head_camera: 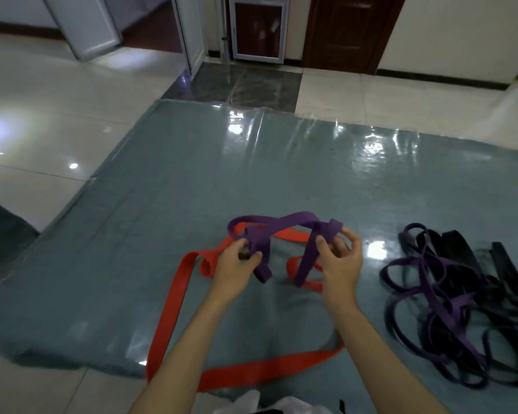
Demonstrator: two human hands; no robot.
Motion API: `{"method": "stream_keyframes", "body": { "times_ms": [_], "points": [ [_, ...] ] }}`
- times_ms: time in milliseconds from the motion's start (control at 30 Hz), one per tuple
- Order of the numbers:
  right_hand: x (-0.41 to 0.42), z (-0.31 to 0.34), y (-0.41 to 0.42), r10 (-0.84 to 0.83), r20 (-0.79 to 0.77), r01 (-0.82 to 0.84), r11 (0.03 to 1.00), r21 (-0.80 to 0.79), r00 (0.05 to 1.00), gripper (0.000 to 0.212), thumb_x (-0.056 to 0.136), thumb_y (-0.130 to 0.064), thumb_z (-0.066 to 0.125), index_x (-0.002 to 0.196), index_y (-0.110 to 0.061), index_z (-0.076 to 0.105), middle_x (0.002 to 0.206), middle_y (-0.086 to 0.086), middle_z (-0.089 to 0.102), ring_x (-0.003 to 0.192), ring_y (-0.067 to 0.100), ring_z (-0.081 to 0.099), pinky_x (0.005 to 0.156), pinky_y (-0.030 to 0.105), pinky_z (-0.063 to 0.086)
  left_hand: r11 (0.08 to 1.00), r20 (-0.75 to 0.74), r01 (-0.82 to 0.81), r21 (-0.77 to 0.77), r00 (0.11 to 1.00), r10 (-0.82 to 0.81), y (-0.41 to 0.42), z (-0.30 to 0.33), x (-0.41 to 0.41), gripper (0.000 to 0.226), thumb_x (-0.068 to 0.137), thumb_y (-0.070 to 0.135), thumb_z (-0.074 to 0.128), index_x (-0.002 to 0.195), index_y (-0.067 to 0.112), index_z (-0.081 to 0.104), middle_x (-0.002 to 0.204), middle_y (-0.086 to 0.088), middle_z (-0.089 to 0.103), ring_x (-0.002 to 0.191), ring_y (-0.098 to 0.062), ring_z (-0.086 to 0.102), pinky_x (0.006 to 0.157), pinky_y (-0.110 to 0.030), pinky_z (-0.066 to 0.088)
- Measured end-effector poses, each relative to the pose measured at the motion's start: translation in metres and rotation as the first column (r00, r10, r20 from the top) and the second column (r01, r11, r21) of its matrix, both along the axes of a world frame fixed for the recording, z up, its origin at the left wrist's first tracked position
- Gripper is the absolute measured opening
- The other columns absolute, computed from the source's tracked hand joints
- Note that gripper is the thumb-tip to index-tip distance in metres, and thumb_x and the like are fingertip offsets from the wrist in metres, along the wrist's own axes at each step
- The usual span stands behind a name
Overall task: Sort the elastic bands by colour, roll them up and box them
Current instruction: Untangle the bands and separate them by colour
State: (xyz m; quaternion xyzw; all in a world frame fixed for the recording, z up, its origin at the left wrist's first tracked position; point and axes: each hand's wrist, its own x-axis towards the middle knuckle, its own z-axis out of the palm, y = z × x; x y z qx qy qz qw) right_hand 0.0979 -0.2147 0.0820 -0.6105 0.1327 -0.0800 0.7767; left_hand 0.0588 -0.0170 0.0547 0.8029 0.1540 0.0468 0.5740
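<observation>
A wide purple elastic band (284,224) hangs in loops between both hands above the mat. My left hand (237,264) pinches one folded part of it. My right hand (340,264) grips another part, its fingers curled around the strap. Under them a long red band (174,303) lies in a big loop on the mat, running from behind my hands down to the mat's near edge. To the right lies a tangled heap of purple and black bands (449,309).
The bands lie on a shiny blue-grey mat (192,174) spread over a pale tiled floor (42,130). Doors and a dark threshold stand at the far end of the room. Something white (251,403) shows at the bottom edge.
</observation>
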Motion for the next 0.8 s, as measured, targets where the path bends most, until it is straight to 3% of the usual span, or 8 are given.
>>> {"method": "stream_keyframes", "body": {
  "times_ms": [100, 200, 300, 367, 500, 633, 700, 800],
  "points": [
    [-0.003, 0.011, -0.002, 0.105, 0.120, -0.077, 0.973, -0.216, 0.987, 0.038, 0.090, 0.001, 0.078, 0.119, -0.015, 0.058, 0.110, 0.013, 0.076, 0.107, 0.022, 0.074, 0.095, 0.042, 0.060, 0.994, 0.100, 0.040, -0.098, 0.995, -0.030, -0.009, 0.024, -0.003, 0.015, 0.096, 0.005, 0.072, 0.109, 0.012, 0.072, 0.098, 0.008, 0.074, 0.087, 0.002, 0.067, 0.076, -0.009, 0.049],
    [0.003, 0.016, -0.006, 0.222, 0.157, -0.138, 0.897, -0.420, 0.962, 0.037, 0.088, -0.006, 0.082, 0.113, -0.025, 0.061, 0.105, -0.012, 0.077, 0.103, 0.004, 0.074, 0.086, 0.019, 0.059, 0.997, 0.100, 0.064, -0.039, 0.993, -0.059, -0.011, 0.033, -0.003, 0.018, 0.095, 0.013, 0.074, 0.111, 0.021, 0.072, 0.102, 0.011, 0.074, 0.095, 0.004, 0.067, 0.080, -0.008, 0.049],
    [0.009, 0.014, -0.014, 0.186, 0.099, -0.156, 0.956, -0.248, 0.978, 0.036, 0.089, 0.003, 0.079, 0.113, -0.016, 0.061, 0.097, -0.002, 0.080, 0.090, 0.011, 0.076, 0.080, 0.022, 0.059, 0.998, 0.079, 0.060, -0.014, 0.995, -0.059, -0.008, 0.032, -0.004, 0.020, 0.094, 0.006, 0.072, 0.109, 0.019, 0.071, 0.103, 0.009, 0.074, 0.095, 0.006, 0.066, 0.080, -0.010, 0.050],
    [0.008, 0.009, -0.023, 0.168, 0.079, -0.155, 0.976, -0.154, 0.983, 0.035, 0.090, 0.005, 0.077, 0.114, -0.014, 0.059, 0.093, 0.006, 0.079, 0.085, 0.018, 0.073, 0.078, 0.030, 0.062, 0.997, 0.049, 0.070, -0.015, 0.996, -0.069, -0.006, 0.028, -0.005, 0.020, 0.094, 0.001, 0.069, 0.110, 0.012, 0.071, 0.105, 0.005, 0.075, 0.099, -0.004, 0.066, 0.085, -0.017, 0.052],
    [0.005, 0.002, -0.021, 0.277, 0.009, -0.261, 0.913, -0.312, 0.961, 0.043, 0.086, 0.011, 0.077, 0.107, -0.022, 0.059, 0.088, 0.005, 0.075, 0.079, 0.009, 0.072, 0.078, 0.024, 0.060, 0.985, -0.040, 0.157, -0.064, 0.986, -0.160, -0.021, 0.015, -0.011, 0.022, 0.095, -0.002, 0.068, 0.113, 0.011, 0.067, 0.101, 0.006, 0.072, 0.089, -0.007, 0.067, 0.080, -0.018, 0.052],
    [0.000, -0.005, -0.006, 0.408, -0.032, -0.379, 0.812, -0.443, 0.913, 0.051, 0.082, 0.014, 0.079, 0.106, -0.026, 0.058, 0.085, -0.003, 0.073, 0.073, -0.002, 0.070, 0.072, 0.018, 0.056, 0.955, -0.071, 0.132, -0.265, 0.985, -0.156, -0.051, -0.005, -0.020, 0.058, 0.072, -0.008, 0.086, 0.117, 0.013, 0.056, 0.104, 0.002, 0.069, 0.084, 0.006, 0.067, 0.077, -0.013, 0.051],
    [-0.003, -0.010, -0.005, 0.451, -0.046, -0.421, 0.785, -0.455, 0.891, 0.051, 0.081, 0.013, 0.080, 0.104, -0.026, 0.058, 0.083, -0.004, 0.073, 0.073, 0.002, 0.070, 0.072, 0.020, 0.057, 0.954, -0.079, 0.054, -0.294, 0.994, -0.080, -0.061, -0.015, -0.020, 0.065, 0.062, 0.000, 0.093, 0.112, 0.015, 0.055, 0.099, 0.004, 0.068, 0.080, 0.006, 0.065, 0.074, -0.015, 0.051],
    [-0.007, -0.016, -0.003, 0.568, -0.102, -0.549, 0.710, -0.441, 0.817, 0.041, 0.085, 0.010, 0.079, 0.110, -0.019, 0.063, 0.085, -0.003, 0.074, 0.077, 0.004, 0.071, 0.078, 0.021, 0.057, 0.968, -0.079, -0.118, -0.223, 0.992, 0.103, -0.065, -0.027, -0.021, 0.051, 0.072, 0.007, 0.095, 0.100, 0.025, 0.057, 0.091, 0.006, 0.068, 0.074, 0.002, 0.065, 0.066, -0.018, 0.051]
  ]
}}
